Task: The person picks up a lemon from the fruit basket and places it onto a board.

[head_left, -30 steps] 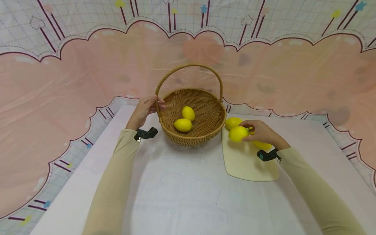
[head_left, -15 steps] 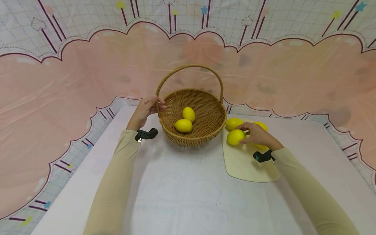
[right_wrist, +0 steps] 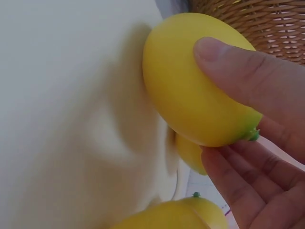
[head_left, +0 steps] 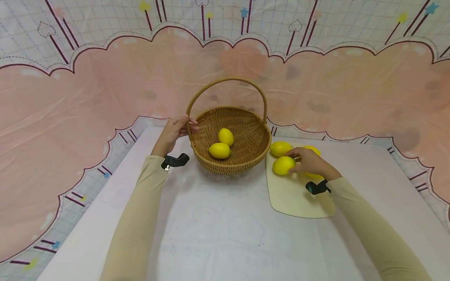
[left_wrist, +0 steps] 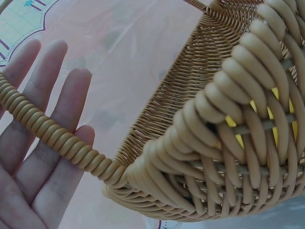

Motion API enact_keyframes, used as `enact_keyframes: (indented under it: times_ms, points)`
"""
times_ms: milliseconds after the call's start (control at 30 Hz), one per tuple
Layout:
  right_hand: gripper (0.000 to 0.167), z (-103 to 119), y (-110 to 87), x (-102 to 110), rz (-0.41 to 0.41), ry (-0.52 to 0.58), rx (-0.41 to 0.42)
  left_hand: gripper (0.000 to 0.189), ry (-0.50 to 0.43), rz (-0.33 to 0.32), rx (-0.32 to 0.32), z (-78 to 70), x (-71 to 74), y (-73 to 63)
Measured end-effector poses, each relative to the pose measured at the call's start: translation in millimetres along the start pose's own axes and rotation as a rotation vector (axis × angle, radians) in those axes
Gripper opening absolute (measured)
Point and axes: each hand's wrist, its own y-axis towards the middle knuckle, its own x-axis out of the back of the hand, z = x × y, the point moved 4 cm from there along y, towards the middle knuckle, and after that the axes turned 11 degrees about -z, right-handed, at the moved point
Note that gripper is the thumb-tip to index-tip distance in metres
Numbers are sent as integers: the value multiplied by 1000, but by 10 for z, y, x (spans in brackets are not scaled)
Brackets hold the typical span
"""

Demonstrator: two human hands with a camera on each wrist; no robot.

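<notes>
My right hand (head_left: 309,160) pinches a yellow lemon (head_left: 284,165) with a green stem, thumb on one side and fingers on the other. In the right wrist view the held lemon (right_wrist: 190,81) is close over the cream cutting board (head_left: 295,203). Other lemons lie about this hand, one lemon (head_left: 280,149) just behind it and another lemon (head_left: 313,150) beyond the knuckles. My left hand (head_left: 174,130) is at the left side of the wicker basket's handle (left_wrist: 52,136), its fingers extended behind it. Two lemons (head_left: 219,150) lie inside the basket (head_left: 246,154).
The basket stands at the back of the white table (head_left: 211,234), left of the board. Its tall arched handle rises above the bowl. A patterned pink and white cloth (head_left: 140,86) hangs behind the table. A further lemon (head_left: 314,176) shows partly beneath the right wrist.
The right hand has moved slightly left and lowered with its lemon toward the board, uncovering more of the lemon behind its knuckles. The left hand and the basket stay in place.
</notes>
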Motion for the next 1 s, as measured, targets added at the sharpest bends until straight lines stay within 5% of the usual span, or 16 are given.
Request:
enact_keyframes:
  times_ms: [633, 1000]
  points:
    - [44, -36, -66, 113, 4, -77, 17, 34, -1, 2, 0, -7, -10, -4]
    - [44, -16, -13, 65, -1, 6, 8, 35, -7, 2, -1, -22, -17, -13]
